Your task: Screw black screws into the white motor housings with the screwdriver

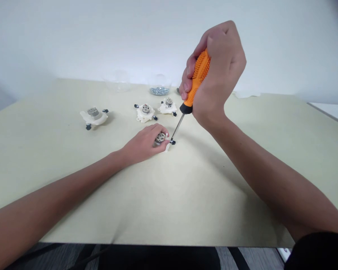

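Observation:
My left hand (146, 143) is closed around a small motor assembly (160, 138), a round metal motor in a white plastic bracket, and holds it against the tabletop. Much of the bracket is hidden under the fingers. A black piece (172, 142) sticks out at the assembly's right side. My right hand (222, 67) is wrapped round the orange, knobbly handle of a screwdriver (196, 80). The screwdriver leans, handle up and to the right, and its shaft runs down to the black piece. The tip appears to meet it there.
Three similar motor assemblies stand farther back: one at left (94, 117), two near the middle (145, 111) (168, 106). Behind them are a clear bowl of small screws (159, 90) and another clear bowl (118, 84). The pale table (135, 210) meets a white wall.

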The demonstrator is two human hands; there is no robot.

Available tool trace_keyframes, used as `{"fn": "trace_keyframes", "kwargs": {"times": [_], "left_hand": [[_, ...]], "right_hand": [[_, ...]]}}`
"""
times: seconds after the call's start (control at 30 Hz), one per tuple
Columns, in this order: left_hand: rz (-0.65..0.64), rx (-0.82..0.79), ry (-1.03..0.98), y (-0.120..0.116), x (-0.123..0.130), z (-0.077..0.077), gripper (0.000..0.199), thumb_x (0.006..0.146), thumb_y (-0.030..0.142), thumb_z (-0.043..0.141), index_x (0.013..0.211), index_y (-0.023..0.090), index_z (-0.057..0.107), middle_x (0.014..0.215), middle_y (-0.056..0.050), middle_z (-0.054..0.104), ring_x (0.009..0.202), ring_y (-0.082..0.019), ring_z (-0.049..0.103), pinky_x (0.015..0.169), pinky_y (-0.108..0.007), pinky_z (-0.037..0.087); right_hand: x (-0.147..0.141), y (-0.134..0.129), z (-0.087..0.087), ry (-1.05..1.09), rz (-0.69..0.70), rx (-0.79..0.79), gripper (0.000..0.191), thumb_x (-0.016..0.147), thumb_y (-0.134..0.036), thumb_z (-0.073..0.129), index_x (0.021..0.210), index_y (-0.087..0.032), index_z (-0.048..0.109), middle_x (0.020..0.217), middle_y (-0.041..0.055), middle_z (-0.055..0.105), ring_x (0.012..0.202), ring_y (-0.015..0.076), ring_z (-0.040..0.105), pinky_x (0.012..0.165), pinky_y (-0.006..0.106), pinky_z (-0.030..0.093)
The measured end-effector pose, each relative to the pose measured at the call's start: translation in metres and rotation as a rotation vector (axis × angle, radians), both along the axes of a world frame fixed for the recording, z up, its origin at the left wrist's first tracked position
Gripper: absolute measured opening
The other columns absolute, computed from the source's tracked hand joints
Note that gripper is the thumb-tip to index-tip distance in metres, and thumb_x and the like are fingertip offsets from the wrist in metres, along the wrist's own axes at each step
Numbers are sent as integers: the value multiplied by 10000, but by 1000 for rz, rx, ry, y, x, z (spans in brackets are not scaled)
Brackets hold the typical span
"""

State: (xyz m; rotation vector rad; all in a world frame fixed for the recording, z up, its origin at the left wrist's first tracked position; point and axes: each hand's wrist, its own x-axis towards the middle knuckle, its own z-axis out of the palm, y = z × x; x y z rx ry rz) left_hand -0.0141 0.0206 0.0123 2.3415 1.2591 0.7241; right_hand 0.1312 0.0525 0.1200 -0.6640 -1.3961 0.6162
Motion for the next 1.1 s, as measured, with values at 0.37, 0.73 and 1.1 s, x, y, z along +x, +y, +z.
{"fn": "trace_keyframes", "kwargs": {"times": [0.37, 0.73, 1.1], "left_hand": [[-11, 16, -4, 1, 0, -1, 173, 892, 347, 488, 1007, 220, 514, 1001, -32, 601, 896, -199, 564, 841, -359, 431], [-55, -24, -54, 5, 0, -3, 181, 873, 337, 500, 1004, 219, 542, 956, -23, 596, 836, -175, 556, 753, -311, 435], [-45, -21, -78, 11, 0, -5, 187, 851, 325, 527, 986, 197, 512, 955, -27, 591, 850, -176, 560, 779, -304, 438]], "right_hand": [[1, 1, -5, -24, 27, -5, 221, 920, -295, 352, 712, -233, 314, 644, 13, 392, 428, 117, 379, 377, 269, 320], [61, 5, 38, -878, -55, -5, 205, 907, -319, 463, 783, -214, 588, 742, -20, 596, 597, 68, 533, 539, 252, 396], [66, 8, 97, -1931, -161, -104, 541, 547, -753, 688, 918, -360, 707, 719, -84, 649, 586, 124, 560, 513, 275, 351]]}}
